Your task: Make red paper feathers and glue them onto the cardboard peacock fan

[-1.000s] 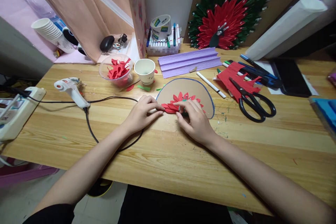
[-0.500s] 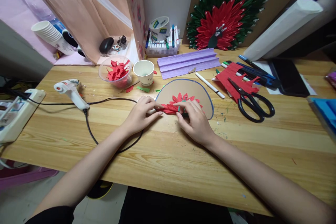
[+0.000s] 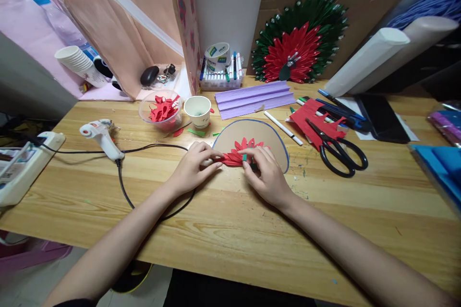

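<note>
A half-round cardboard piece (image 3: 252, 129) with a blue-edged rim lies on the table before me. Red paper petals (image 3: 232, 159) fan out along its lower middle. At their left end, my left hand (image 3: 197, 164) is closed, thumb and fingertips pinching a red petal. My right hand (image 3: 266, 172) is over the lower right of the cardboard, its thumb and index finger closed on a small green piece (image 3: 244, 157), seemingly paper. That hand's fingers hide part of the fan.
A glue gun (image 3: 103, 139) lies left, its cord looping beside my left arm. Behind stand a bowl of red scraps (image 3: 144, 114), a paper cup (image 3: 198, 111) and purple crepe paper (image 3: 254, 99). Black scissors (image 3: 342, 153) lie right; a red-green peacock decoration (image 3: 298, 41) leans at the back.
The view has tilted up slightly, so everything sits a little lower in the picture. Both hands keep nearly the same place at the petals; the right fingers have shifted slightly around the green piece.
</note>
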Demonstrator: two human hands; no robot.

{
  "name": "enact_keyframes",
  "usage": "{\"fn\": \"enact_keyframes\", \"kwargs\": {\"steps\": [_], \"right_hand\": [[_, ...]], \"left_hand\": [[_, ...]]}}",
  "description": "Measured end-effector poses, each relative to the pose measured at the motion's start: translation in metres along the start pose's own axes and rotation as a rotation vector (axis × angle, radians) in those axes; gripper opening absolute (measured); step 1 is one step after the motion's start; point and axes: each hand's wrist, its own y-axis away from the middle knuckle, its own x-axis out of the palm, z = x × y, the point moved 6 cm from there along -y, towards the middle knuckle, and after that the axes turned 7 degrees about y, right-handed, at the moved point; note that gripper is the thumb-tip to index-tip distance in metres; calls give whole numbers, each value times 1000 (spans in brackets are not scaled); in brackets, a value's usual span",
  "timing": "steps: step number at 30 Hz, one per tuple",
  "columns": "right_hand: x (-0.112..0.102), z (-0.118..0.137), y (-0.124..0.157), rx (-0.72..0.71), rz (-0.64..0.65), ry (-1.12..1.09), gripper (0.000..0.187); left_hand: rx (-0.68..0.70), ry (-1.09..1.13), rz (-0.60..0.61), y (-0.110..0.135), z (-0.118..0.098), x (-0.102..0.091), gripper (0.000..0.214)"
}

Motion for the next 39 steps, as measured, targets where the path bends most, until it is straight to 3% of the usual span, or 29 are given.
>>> {"fn": "enact_keyframes", "kwargs": {"steps": [8, 15, 18, 20, 22, 25, 27, 28, 29, 31, 32, 34, 39], "right_hand": [[6, -1, -9, 15, 30, 86, 7], [17, 9, -20, -4, 39, 111, 7], [12, 13, -23, -7, 39, 53, 7], [-5, 9, -29, 32, -19, -25, 9], [-38, -7, -39, 120, -178, -97, 13], [-99, -50, -49, 274, -427, -174, 20], [-129, -81, -50, 403, -447, -121, 31], [-137, -95, -49, 475, -383, -74, 31], [-134, -108, -48, 542, -198, -44, 28], [-112, -124, -38, 669, 227, -116, 22], [-101, -127, -31, 715, 355, -150, 20], [-84, -127, -22, 761, 448, -167, 17], [-54, -118, -23, 750, 463, -184, 16]], "left_hand": [[-5, 2, -26, -1, 0, 2, 23], [-8, 15, -20, -2, 0, 1, 23], [-3, 19, -24, -2, 0, 0, 23], [-2, 15, -26, -2, 2, -1, 22], [-1, 4, -32, -1, 3, -3, 22], [-12, -23, -52, -1, 5, -6, 19], [-38, -40, -86, 0, 8, -10, 17], [-58, -43, -111, 0, 10, -12, 17], [-84, -43, -139, 0, 12, -14, 17], [-140, -22, -181, 1, 16, -16, 19], [-166, -2, -193, 1, 18, -17, 21], [-203, 46, -201, 2, 19, -16, 25], [-231, 234, -185, 5, 18, -8, 30]]}}
